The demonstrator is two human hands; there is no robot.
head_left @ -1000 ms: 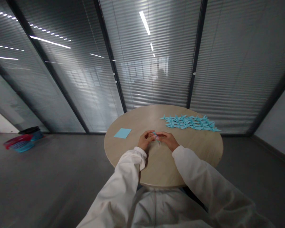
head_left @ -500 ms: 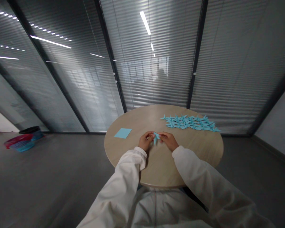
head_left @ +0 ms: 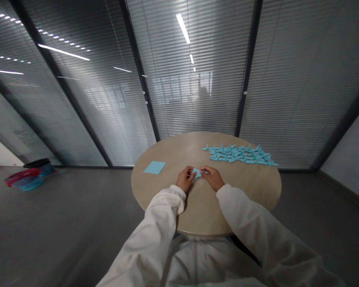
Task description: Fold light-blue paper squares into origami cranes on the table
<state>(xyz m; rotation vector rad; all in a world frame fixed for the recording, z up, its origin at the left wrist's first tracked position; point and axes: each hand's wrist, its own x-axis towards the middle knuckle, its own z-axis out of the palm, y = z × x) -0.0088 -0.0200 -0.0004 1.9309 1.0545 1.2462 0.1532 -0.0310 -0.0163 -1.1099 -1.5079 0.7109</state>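
Between my hands is a small folded piece of light-blue paper [head_left: 196,173], held just above the table. My left hand [head_left: 185,178] pinches its left side, and my right hand [head_left: 212,177] grips its right side with thumb and fingers. The fingers cover part of the folds, so its exact shape is hard to make out. Left of my hands, a flat light-blue paper square [head_left: 154,167] lies on the wooden table. Farther back on the right, several folded blue paper cranes [head_left: 239,154] are packed closely in rows.
The round wooden table [head_left: 203,223] stands in front of me, close to a glass partition with blinds [head_left: 194,107]. On the floor at far left are a red and blue basket [head_left: 25,179] and a dark-rimmed blue one [head_left: 43,166].
The folded paper has turned: the strip that hung down toward me no longer shows, and a wider face does. My left hand has shifted slightly right and rotated; the right barely moved.
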